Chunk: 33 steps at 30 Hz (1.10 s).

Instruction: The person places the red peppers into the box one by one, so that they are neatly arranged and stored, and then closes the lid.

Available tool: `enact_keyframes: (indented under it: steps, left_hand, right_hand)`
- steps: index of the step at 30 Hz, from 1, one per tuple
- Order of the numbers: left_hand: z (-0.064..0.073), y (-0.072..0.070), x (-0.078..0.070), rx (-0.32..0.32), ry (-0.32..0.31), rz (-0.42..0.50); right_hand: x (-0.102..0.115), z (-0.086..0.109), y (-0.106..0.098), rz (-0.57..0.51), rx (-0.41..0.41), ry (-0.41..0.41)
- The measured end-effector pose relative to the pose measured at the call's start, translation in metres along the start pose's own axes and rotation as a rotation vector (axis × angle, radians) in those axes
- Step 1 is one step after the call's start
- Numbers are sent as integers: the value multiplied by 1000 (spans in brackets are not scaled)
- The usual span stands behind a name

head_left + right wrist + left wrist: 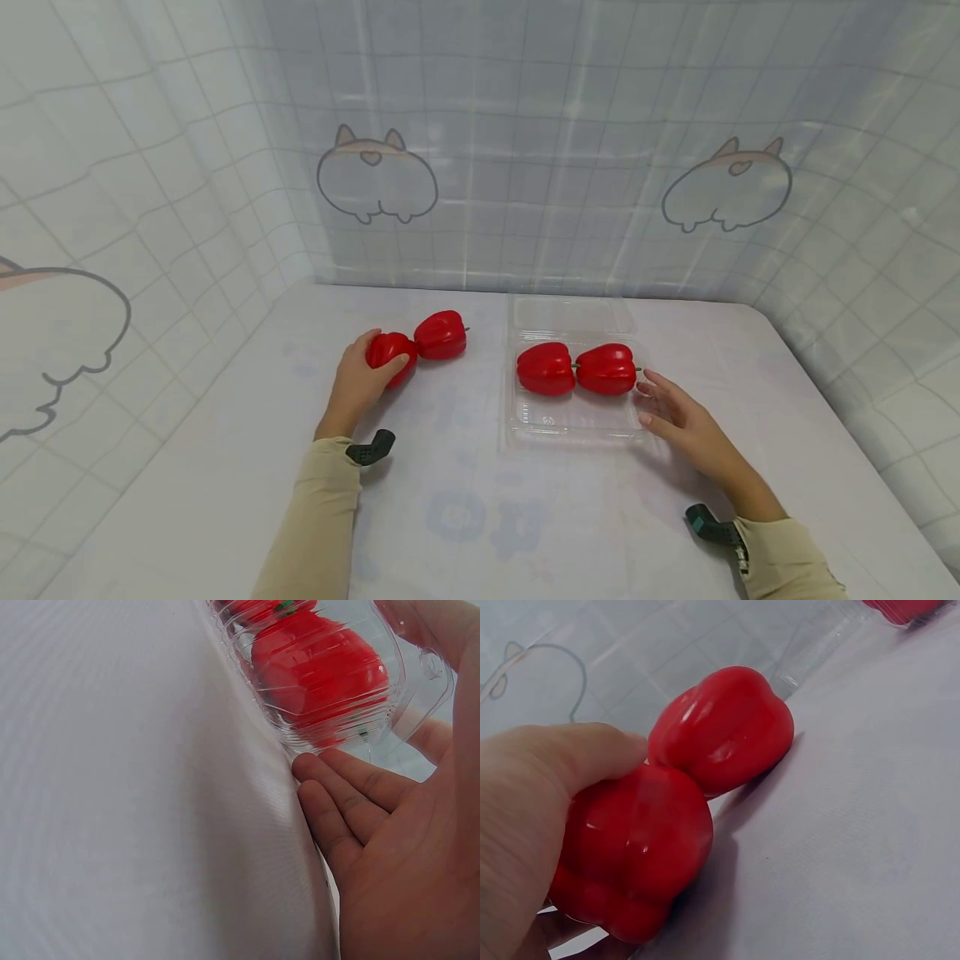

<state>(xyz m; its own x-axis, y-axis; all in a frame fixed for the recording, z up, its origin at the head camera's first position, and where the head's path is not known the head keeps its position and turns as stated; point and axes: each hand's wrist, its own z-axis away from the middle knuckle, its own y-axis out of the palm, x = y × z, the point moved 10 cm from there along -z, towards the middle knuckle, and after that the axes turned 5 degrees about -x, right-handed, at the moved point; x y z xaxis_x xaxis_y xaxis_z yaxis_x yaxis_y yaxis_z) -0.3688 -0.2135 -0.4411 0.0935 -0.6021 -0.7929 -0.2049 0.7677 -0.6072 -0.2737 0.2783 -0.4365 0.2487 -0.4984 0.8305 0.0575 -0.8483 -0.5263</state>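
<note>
My left hand (358, 382) grips a glossy red bell pepper (391, 345), thumb on the near side and fingers around its far side. In the left wrist view, that bell pepper (649, 840) touches a second bell pepper (731, 731) lying on the table. Two more red bell peppers, one on the left (546, 369) and one on the right (606, 369), lie side by side in a clear plastic clamshell container (581, 417). My right hand (686, 427) is at the container's right side, fingers extended; whether every fingertip touches the plastic, I cannot tell.
The container's clear lid (572, 316) lies folded back flat behind it. A white cloth (450, 467) with faint prints covers the table. Behind and at both sides hang pale gridded curtains (510, 167) with cartoon animal drawings. Each wrist wears a small dark camera (371, 448).
</note>
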Motion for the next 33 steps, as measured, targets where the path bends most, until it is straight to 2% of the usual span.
enact_keyframes:
  steps: [11,19,27,33]
  left_hand:
    - [-1,-7,2,-26,-42,26]
    - [-4,-15,3,-89,13,86]
    - [0,-26,0,-177,10,135]
    - [3,-30,-7,-204,36,177]
  right_hand:
    - [-3,-1,0,27,-4,8]
    - [-3,-1,-1,-8,-8,-19]
    - [-4,-1,-1,-16,-9,-30]
    - [-3,0,0,-12,-6,-12]
